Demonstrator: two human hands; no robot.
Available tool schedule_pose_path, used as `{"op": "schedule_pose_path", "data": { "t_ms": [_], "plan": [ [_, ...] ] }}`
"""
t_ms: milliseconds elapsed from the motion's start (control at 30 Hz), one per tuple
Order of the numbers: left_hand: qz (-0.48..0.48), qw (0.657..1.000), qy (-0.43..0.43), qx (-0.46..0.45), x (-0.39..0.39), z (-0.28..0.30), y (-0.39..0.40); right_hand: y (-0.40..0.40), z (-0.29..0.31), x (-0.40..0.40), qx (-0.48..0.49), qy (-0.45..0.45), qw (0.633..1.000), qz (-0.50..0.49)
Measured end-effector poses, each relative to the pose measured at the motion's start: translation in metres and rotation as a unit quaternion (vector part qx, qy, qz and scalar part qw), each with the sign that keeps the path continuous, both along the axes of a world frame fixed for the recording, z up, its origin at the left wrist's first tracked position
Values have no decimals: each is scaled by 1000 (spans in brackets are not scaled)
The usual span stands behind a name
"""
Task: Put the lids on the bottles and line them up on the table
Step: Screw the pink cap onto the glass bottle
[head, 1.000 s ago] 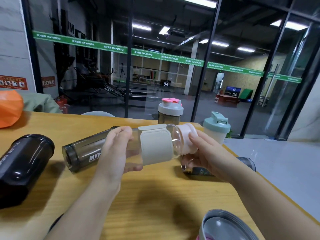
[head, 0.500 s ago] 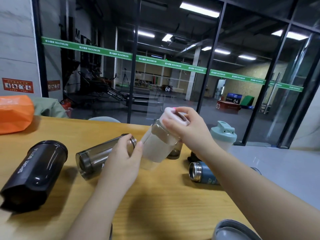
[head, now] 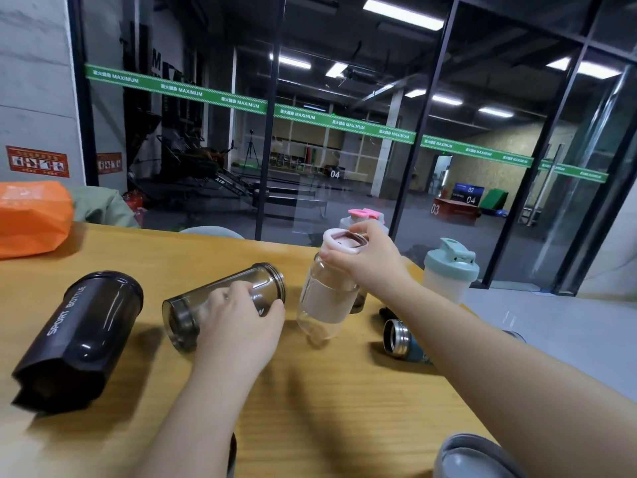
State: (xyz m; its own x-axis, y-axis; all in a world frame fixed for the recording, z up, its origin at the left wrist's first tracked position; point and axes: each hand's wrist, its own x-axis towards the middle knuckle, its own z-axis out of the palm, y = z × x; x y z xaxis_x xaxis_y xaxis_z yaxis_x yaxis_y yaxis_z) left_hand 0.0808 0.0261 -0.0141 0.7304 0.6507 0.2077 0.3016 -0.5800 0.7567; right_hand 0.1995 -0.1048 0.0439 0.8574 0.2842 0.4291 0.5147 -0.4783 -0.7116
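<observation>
My right hand (head: 370, 262) grips the pale pink lid of a clear bottle (head: 325, 298) with a white sleeve, holding it tilted with its base near the wooden table (head: 344, 408). My left hand (head: 241, 322) rests on a smoky grey bottle (head: 193, 305) that lies lidless on its side. A black sport bottle (head: 79, 336) lies lidless to the left. A blue steel bottle (head: 401, 339) lies open under my right forearm. Behind my right hand stands a bottle with a grey and pink lid (head: 365, 217), and a white bottle with a mint lid (head: 450, 270) stands at the far right.
An orange bag (head: 32, 215) sits at the table's far left, with a green cloth (head: 100, 205) behind it. A grey lid (head: 479, 458) lies at the near right edge. A glass wall rises just past the table's far edge.
My left hand has let go of the clear bottle and dropped onto the grey bottle. My right hand has swung the clear bottle from lying across to nearly upright, lower toward the table.
</observation>
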Motion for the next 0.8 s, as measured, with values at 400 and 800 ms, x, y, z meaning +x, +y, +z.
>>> {"op": "schedule_pose_path", "data": {
  "t_ms": [400, 800],
  "plan": [
    [-5, 993, 102, 53, 5, -10, 6, 11, -6, 18, -46, 31, 998, -34],
    [-7, 995, 83, 56, 8, -14, 9, 23, -9, 26, -110, 31, 990, -84]
  ]
}}
